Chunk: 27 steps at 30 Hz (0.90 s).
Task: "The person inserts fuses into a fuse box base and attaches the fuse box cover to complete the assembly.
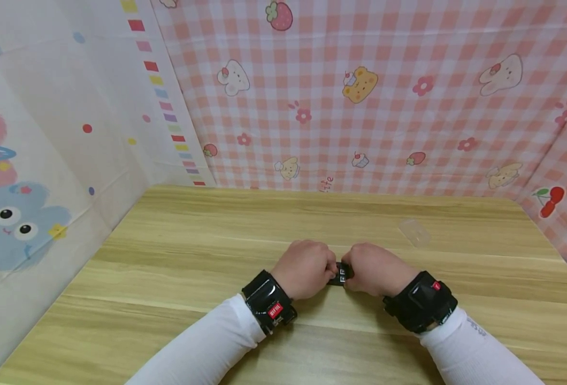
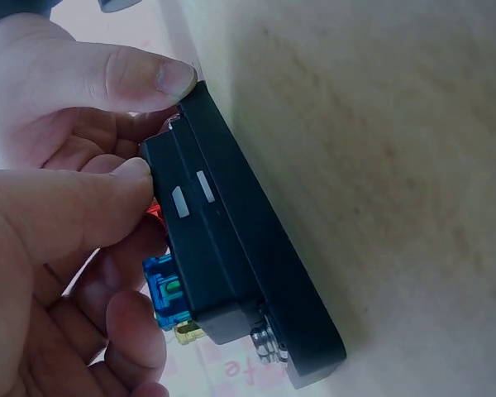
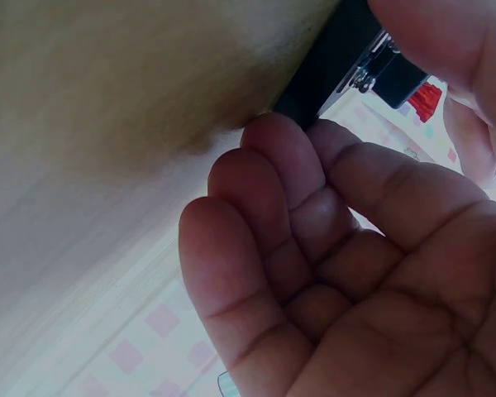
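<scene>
A black fuse block (image 2: 231, 223) is held between both hands, tilted up on the wooden table. Coloured blade fuses stick out of it: a blue fuse (image 2: 167, 289), a yellow fuse (image 2: 190, 332) and a red fuse (image 3: 426, 101). With thumb and fingers my left hand (image 1: 307, 269) pinches at the red fuse, the thumb tip meeting the block's edge; most of that fuse is hidden. My right hand (image 1: 377, 269) grips one end of the base, thumb on top and curled fingers against its far edge. Metal terminal screws (image 2: 266, 341) show at the other end.
Behind the right hand, a clear plastic cover (image 1: 414, 232) lies on the wooden table (image 1: 192, 230). A pink checked cloth (image 1: 322, 133) hangs along the back, and a white printed cloth (image 1: 105, 96) along the left side.
</scene>
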{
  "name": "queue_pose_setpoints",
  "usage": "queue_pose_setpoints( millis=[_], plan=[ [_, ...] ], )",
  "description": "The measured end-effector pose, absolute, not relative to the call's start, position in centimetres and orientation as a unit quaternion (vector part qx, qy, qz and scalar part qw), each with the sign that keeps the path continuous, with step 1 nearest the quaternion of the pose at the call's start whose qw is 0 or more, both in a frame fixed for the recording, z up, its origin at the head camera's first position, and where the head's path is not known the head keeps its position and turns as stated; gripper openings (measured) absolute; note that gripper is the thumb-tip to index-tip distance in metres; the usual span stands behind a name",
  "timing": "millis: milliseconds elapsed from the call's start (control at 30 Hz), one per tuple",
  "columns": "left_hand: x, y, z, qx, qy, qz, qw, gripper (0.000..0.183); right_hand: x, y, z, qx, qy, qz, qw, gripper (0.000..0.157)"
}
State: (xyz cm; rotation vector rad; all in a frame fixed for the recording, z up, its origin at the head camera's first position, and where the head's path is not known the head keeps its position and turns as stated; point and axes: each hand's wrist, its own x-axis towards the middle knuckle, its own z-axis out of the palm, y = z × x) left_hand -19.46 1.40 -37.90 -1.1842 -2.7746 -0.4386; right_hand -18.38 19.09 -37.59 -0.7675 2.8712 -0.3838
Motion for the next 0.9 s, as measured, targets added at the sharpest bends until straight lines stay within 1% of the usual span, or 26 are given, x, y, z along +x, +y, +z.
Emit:
queue_pose_setpoints(
  millis=[167,367,433,500,600,733,833,900],
  plan=[
    [-19.4,1.2,-37.8,-0.388,-0.909,-0.144,0.046,0.012,-18.3,19.0,-37.7,-0.256,0.955,-0.132,0.074,0.018],
    [-19.5,0.6,-37.7,-0.386,-0.904,-0.183,0.017,0.006,-18.4,19.0,-37.7,-0.262,0.954,-0.129,0.071,0.017],
    [-19.6,0.2,-37.5,-0.382,-0.904,-0.190,0.013,0.007,-18.4,18.9,-37.7,-0.260,0.955,-0.126,0.074,0.017],
    [-19.8,-0.2,-37.4,-0.373,-0.909,-0.187,0.013,0.016,-18.4,18.9,-37.7,-0.254,0.957,-0.121,0.077,0.016],
    [-20.2,-1.0,-37.2,-0.359,-0.917,-0.174,0.006,0.033,-18.5,18.9,-37.7,-0.247,0.959,-0.115,0.080,0.015],
    [-20.6,-1.9,-37.3,-0.339,-0.927,-0.158,-0.026,0.054,-18.4,18.9,-37.6,-0.244,0.960,-0.112,0.080,0.015],
    [-20.7,-2.3,-37.5,-0.319,-0.934,-0.153,-0.056,0.063,-18.4,18.9,-37.6,-0.243,0.961,-0.110,0.078,0.015],
    [-20.8,-2.5,-37.7,-0.306,-0.937,-0.153,-0.071,0.064,-18.4,18.9,-37.6,-0.242,0.961,-0.108,0.078,0.015]
  ],
)
